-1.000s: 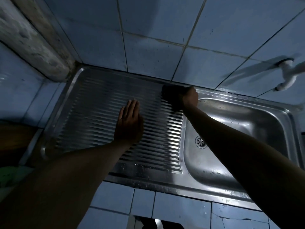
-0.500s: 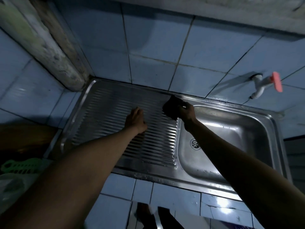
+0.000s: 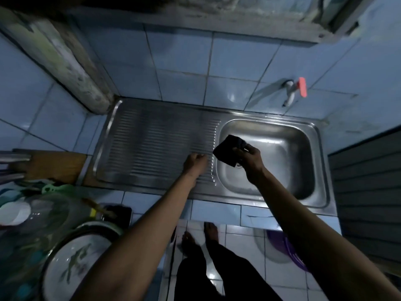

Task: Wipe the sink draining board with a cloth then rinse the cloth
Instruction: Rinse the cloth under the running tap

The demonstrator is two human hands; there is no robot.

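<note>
Over the basin [image 3: 282, 148], cloth [image 3: 226, 152] held.

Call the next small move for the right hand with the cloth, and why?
Probably carry the cloth up and right, under the tap. The right hand pinches it above the basin, off the draining board, so wiping looks finished. No water shows at the tap, so its red handle likely needs turning after.

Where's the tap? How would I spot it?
Find the steel sink basin set in the blue tiled counter. Look up the tiled wall behind its right back corner: a small pale tap sticks out there. Its flat pink-red handle is the only bright red thing around.
</note>
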